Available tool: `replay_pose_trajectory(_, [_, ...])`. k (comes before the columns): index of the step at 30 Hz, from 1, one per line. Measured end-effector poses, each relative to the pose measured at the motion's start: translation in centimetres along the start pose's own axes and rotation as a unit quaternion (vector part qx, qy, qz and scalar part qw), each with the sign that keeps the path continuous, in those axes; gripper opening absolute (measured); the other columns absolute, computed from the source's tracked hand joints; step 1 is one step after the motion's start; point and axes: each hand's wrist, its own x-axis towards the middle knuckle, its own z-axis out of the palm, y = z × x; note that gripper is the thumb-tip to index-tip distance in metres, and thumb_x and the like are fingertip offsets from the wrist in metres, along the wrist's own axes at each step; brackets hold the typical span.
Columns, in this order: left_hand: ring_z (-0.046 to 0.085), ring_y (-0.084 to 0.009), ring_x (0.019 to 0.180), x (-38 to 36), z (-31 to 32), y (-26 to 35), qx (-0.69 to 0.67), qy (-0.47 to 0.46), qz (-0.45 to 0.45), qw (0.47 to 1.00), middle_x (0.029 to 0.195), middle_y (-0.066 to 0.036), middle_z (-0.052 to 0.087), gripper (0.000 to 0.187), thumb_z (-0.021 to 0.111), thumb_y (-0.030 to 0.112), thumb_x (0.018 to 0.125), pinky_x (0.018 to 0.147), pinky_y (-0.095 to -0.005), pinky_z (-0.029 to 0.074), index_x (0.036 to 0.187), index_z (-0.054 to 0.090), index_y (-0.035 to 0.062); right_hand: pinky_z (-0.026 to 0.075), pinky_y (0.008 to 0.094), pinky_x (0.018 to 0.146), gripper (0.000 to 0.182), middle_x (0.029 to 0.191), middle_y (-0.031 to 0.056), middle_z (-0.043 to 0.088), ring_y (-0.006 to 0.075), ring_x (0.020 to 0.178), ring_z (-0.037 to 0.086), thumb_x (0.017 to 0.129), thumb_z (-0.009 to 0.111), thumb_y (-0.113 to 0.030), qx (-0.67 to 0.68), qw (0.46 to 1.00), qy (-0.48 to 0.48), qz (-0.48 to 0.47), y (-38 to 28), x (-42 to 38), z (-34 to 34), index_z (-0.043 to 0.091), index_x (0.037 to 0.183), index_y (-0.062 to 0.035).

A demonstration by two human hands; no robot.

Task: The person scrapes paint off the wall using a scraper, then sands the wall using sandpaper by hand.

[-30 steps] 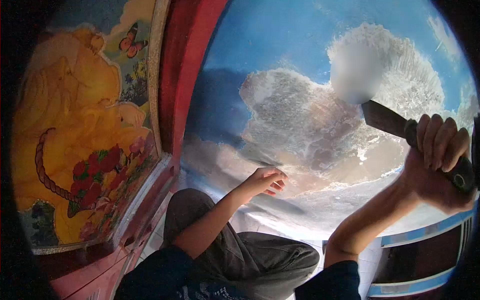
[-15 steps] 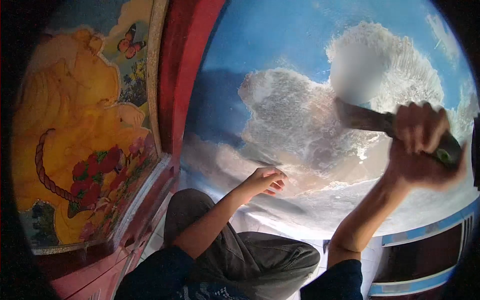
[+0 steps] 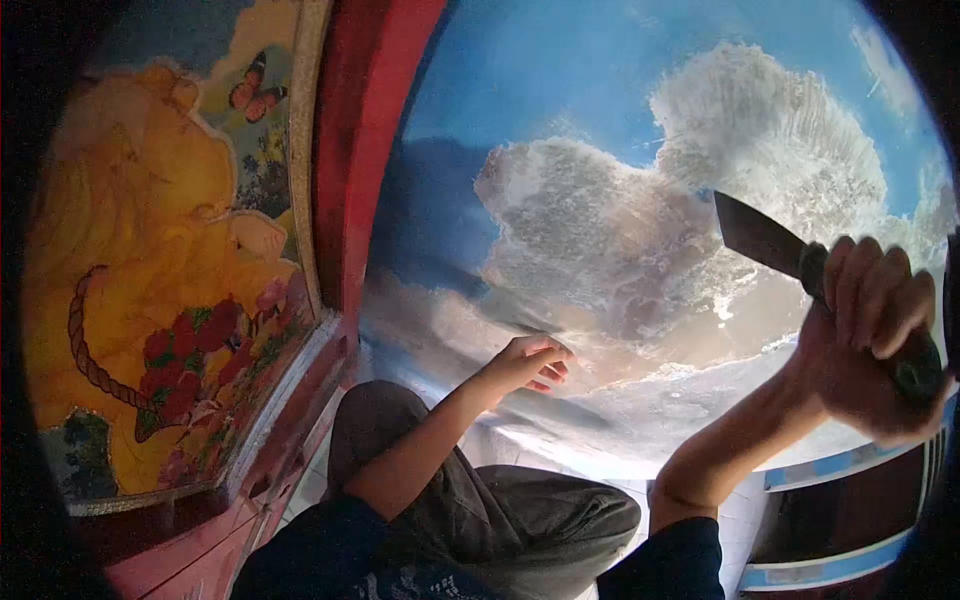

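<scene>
My right hand point(image 3: 870, 330) is wrapped round the dark handle of a knife-like scraper point(image 3: 760, 233), whose flat blade points up and left in front of the wall. Rough, pale scraped patches point(image 3: 580, 220) cover much of the blue painted wall point(image 3: 580, 70). Lower down, near the wall's lower part, my left hand point(image 3: 530, 365) hangs with fingers loosely curled and a little apart, holding nothing. Whether its fingertips touch the wall I cannot tell.
At the left stands a painted picture panel point(image 3: 120, 220) with a butterfly and a flower basket, beside a red post point(image 3: 365, 130). My bent legs point(image 3: 480, 510) are below. A dark, blue-edged band point(image 3: 840, 510) lies at the lower right.
My right hand has moved down and to the right with the scraper, and the blade shows more sharply. My left hand has stayed in place.
</scene>
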Motion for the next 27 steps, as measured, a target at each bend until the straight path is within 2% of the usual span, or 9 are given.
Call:
replay_pose_trajectory(1, [0.058,-0.0163,0.088,0.1,-0.1,0.2,0.001,0.003,0.004,1.0,0.09,-0.007,0.058,0.034,0.049,0.037,0.086,0.078,-0.0334,0.048,0.102,0.056,0.0076,0.031,0.0261,0.038,0.051,0.048,-0.0004,0.037,0.0095,0.04,0.036,0.085,0.026,-0.053,0.007,0.999,-0.042,0.013,0.4,0.0,-0.5,0.038,0.057,-0.0124])
replay_pose_trajectory(5, [0.058,-0.0155,0.087,0.1,0.1,-0.2,-0.014,-0.01,0.013,1.0,0.09,-0.006,0.059,0.034,0.05,0.038,0.086,0.076,-0.0319,0.048,0.102,0.056,0.0086,0.043,0.0336,0.078,0.027,0.091,0.0148,0.055,0.0255,0.079,0.055,0.085,0.046,-0.019,0.056,0.997,-0.04,-0.04,-3.1,-3.3,-3.8,0.054,0.098,0.0031])
replay_pose_trajectory(10, [0.059,-0.0152,0.086,0.4,-0.4,-0.5,-0.015,-0.011,0.012,1.0,0.09,-0.006,0.06,0.034,0.051,0.038,0.085,0.075,-0.0306,0.048,0.101,0.056,0.009,0.032,0.0307,0.063,0.031,0.062,0.0067,0.041,0.0156,0.057,0.039,0.076,0.043,-0.038,0.07,0.996,0.03,-0.041,-1.8,-3.3,-2.0,0.05,0.07,-0.008])
replay_pose_trajectory(13, [0.058,-0.0149,0.088,0.1,-0.2,-0.5,-0.018,-0.009,0.004,1.0,0.09,-0.006,0.059,0.035,0.05,0.039,0.086,0.077,-0.0339,0.048,0.101,0.056,0.0085,0.032,0.0313,0.069,0.034,0.054,0.006,0.036,0.0139,0.053,0.037,0.069,0.046,-0.045,0.059,0.991,0.061,0.106,0.4,-1.9,1.0,0.041,0.058,-0.0126])
replay_pose_trajectory(16, [0.058,-0.0164,0.087,0.3,-0.2,-0.5,-0.009,-0.013,0.015,1.0,0.09,-0.006,0.059,0.035,0.049,0.04,0.086,0.077,-0.0335,0.049,0.1,0.057,0.0082,0.037,0.0239,0.067,0.028,0.063,0.0096,0.047,0.0191,0.062,0.05,0.071,0.053,-0.033,0.048,0.973,0.2,0.107,-2.4,-4.7,-1.7,0.052,0.075,-0.005])
replay_pose_trajectory(19, [0.058,-0.0169,0.088,0.3,-0.2,-0.4,-0.009,-0.026,0.018,0.999,0.09,-0.006,0.059,0.034,0.049,0.039,0.087,0.077,-0.0335,0.049,0.1,0.057,0.008,0.03,0.0312,0.056,0.038,0.053,0.0069,0.031,0.0158,0.05,0.033,0.066,0.049,-0.045,0.061,0.991,0.109,-0.041,-2.3,-2.8,0.8,0.034,0.058,-0.011])
replay_pose_trajectory(23, [0.058,-0.0136,0.085,0.2,-0.1,-0.6,-0.013,-0.009,0.008,1.0,0.089,-0.004,0.059,0.033,0.049,0.039,0.086,0.075,-0.0306,0.048,0.1,0.057,0.0094,0.032,0.0349,0.066,0.027,0.066,0.0097,0.039,0.019,0.059,0.04,0.072,0.051,-0.033,0.053,0.989,0.009,0.138,-0.4,-2.7,0.0,0.041,0.066,-0.0091])
replay_pose_trajectory(24, [0.058,-0.0135,0.085,0.0,0.0,-0.3,-0.016,-0.01,0.009,1.0,0.089,-0.004,0.059,0.033,0.049,0.038,0.086,0.075,-0.0306,0.048,0.099,0.057,0.0096,0.033,0.0359,0.067,0.021,0.071,0.0098,0.041,0.0208,0.064,0.042,0.075,0.048,-0.027,0.012,0.985,0.165,0.04,-0.4,-4.4,-0.9,0.042,0.073,-0.0067])
replay_pose_trajectory(27, [0.058,-0.0151,0.087,0.1,0.0,-0.1,-0.013,-0.01,0.01,1.0,0.089,-0.005,0.059,0.032,0.049,0.037,0.086,0.076,-0.0319,0.048,0.1,0.057,0.0088,0.034,0.0356,0.068,0.032,0.062,0.0102,0.043,0.0187,0.06,0.042,0.07,0.045,-0.043,-0.026,0.959,0.281,0.011,-0.5,-3.3,-0.6,0.045,0.064,-0.0112])
